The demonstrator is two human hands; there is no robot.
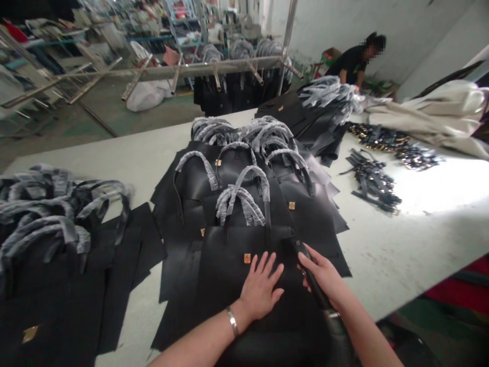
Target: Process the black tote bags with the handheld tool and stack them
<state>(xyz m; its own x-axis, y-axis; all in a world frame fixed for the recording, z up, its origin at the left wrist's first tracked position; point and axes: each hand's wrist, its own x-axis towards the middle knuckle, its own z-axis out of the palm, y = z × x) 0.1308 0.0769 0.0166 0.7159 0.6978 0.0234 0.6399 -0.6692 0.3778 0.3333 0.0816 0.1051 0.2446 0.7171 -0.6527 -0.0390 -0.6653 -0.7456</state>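
The left hand (260, 291) lies flat with fingers spread on a flat, black, leather-like bag panel (221, 285), its fingertips just beside a small, square, gold-coloured clasp (247, 258). The right hand (321, 270) grips a long, black, handle-like object with a shiny metal band (316, 288), whose far end meets the panel's upper right corner. That front panel tops a fanned stack, its straight upper edge lying across the panels behind; an arched handle in clear plastic wrap (263, 178) rises beyond this edge.

A strip of the pale, flat tabletop (416, 239) runs from the stack's stepped right edges to the table's slanting near edge. On the left, a narrower strip separates the stack from a second pile of black panels (82, 300). A loose heap of short black straps (376, 186) sits to the right, well apart from both hands.
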